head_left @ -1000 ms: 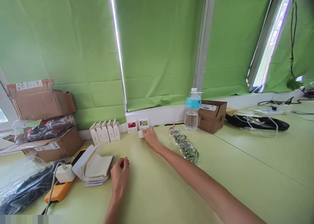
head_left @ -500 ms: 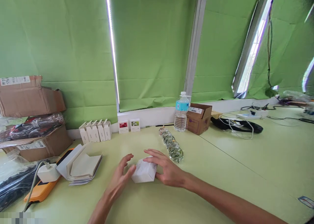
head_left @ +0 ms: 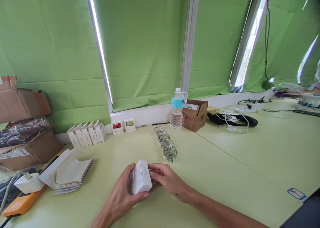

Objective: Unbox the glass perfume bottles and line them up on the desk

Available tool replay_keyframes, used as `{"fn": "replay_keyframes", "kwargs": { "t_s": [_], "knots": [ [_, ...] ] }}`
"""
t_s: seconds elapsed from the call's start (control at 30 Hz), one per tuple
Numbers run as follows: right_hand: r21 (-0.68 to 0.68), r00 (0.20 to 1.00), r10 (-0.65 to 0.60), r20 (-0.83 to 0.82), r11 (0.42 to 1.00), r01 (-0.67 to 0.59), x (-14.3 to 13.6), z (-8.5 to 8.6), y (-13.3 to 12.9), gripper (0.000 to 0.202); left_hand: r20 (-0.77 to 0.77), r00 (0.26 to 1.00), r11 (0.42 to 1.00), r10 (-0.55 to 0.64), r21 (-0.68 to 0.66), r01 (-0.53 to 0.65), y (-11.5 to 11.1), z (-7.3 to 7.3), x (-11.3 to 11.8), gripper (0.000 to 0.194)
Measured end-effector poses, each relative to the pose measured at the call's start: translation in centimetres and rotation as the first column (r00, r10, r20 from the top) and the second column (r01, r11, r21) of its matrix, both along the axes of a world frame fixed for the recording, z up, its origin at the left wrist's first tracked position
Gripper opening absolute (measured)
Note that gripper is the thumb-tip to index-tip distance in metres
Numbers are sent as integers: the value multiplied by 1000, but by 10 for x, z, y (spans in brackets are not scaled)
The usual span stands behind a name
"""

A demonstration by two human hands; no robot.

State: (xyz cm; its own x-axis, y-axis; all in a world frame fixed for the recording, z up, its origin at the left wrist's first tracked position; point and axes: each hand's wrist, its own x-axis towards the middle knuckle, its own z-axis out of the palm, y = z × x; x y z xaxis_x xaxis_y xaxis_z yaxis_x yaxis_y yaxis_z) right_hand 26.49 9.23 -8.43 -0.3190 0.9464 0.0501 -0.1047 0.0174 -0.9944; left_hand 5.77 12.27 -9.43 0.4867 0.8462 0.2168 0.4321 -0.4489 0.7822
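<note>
Tilted up off the table, a small white box (head_left: pixel 142 178) with fine print shows one narrow side towards me. My left hand (head_left: pixel 125 189) is wrapped round its left side, with the thumb along the lower edge. From the right, my right hand (head_left: pixel 166 179) has its bent fingers against the box's other side; some fingertips are hidden behind it. Beyond the hands lies a row of shiny clear round pieces (head_left: pixel 166 144). Two small white boxes with pictures, one red (head_left: pixel 117 127) and one green (head_left: pixel 130 125), stand against the wall.
Several open white boxes (head_left: pixel 86 134) stand in a row at the back left, behind a stack of white paper sleeves (head_left: pixel 72 171). An orange device (head_left: pixel 27 201) and cardboard boxes (head_left: pixel 32 148) are further left. A water bottle (head_left: pixel 177 110) and brown carton (head_left: pixel 195 115) stand behind.
The white box has been lifted and tipped from the table. My left hand has closed round it, and my right hand has shifted to its right side. The view has turned slightly right.
</note>
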Motion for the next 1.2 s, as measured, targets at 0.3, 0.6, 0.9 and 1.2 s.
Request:
{"fn": "replay_keyframes", "kwargs": {
  "t_s": [0.3,0.6,0.9,1.2],
  "knots": [
    [-118,1000,25,8,993,-24,9,11,-8,39,-175,974,898,147,436,-57,-11,-6,13,75],
    [-119,986,119,112,987,-106,15,13,-9,35,-271,953,853,135,521,28,-18,7,18,52],
    [-132,991,72,116,990,-57,15,5,-7,24,-278,952,858,130,512,32,-21,8,22,51],
    [230,814,-350,463,935,271,24,-8,3,55,-203,962,918,180,387,-90,-8,-10,7,76]
  ]
}}
